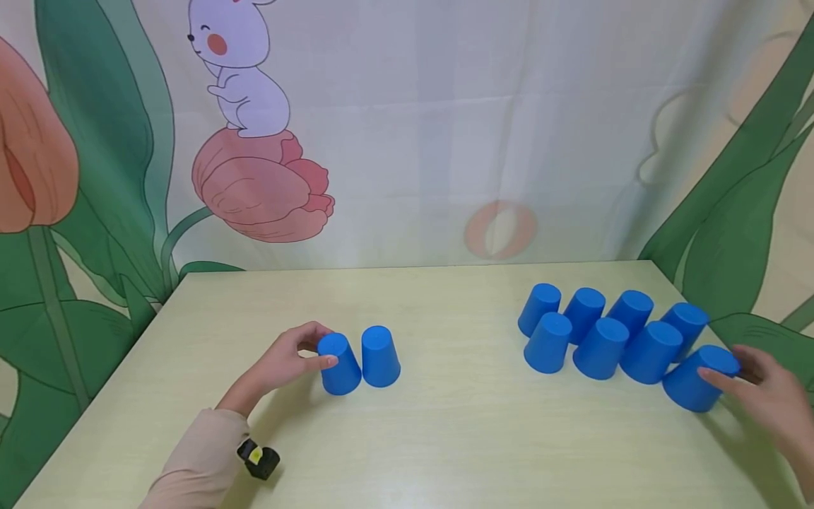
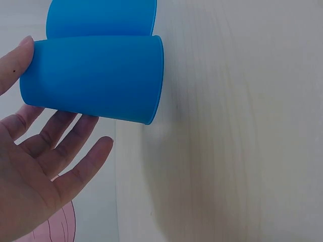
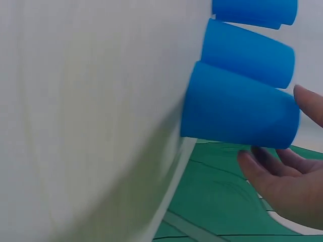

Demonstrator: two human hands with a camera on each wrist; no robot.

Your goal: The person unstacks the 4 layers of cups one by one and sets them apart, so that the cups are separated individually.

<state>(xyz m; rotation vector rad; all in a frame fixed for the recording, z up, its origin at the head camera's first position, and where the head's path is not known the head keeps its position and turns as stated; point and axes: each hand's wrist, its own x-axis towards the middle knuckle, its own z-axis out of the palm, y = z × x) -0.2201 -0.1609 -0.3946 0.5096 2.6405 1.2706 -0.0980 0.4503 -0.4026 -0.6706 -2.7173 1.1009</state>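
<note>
My left hand [image 1: 294,362] pinches an upside-down blue cup [image 1: 341,367] near its base, thumb on one side and fingers on the other. Right beside that cup stands another blue cup [image 1: 380,359], also mouth down. In the left wrist view the held cup [image 2: 96,78] overlaps its neighbour [image 2: 103,17]. Over on the right, my right hand [image 1: 766,389] holds the front-right blue cup [image 1: 693,382] of a group, thumb on its near side. The right wrist view has the thumb at this cup's [image 3: 237,108] narrow end, with fingertips under it.
Several more upside-down blue cups [image 1: 598,350] stand close together in two rows left of the right hand. All stand on a pale wooden table [image 1: 458,438]. Behind hangs a printed curtain [image 1: 407,141]. A small black device [image 1: 261,459] is at the left wrist.
</note>
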